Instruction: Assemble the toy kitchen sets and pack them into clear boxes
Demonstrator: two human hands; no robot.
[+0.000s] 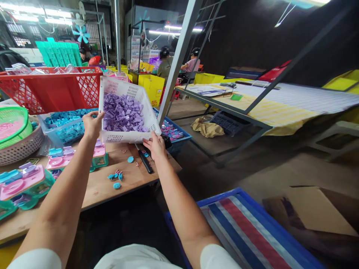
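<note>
A white plastic basket (127, 137) full of small purple plastic parts (123, 112) is tilted toward me above the far part of the wooden table (98, 186). My left hand (94, 125) grips its left edge, thumb on the rim. At the near right corner, my right hand (155, 147) holds the rim, its fingers partly under the basket. Below it lie a black-handled tool (146, 162) and several loose blue pieces (117, 185). Pink and teal toy sets (25, 186) stand by my left forearm.
A red crate (56, 89) of clear plastic pieces stands behind a bin of blue parts (66, 125). Far left is a green basket (17, 130). A grey metal post (179, 59) rises just right of the white basket. People (192, 63) sit in the background.
</note>
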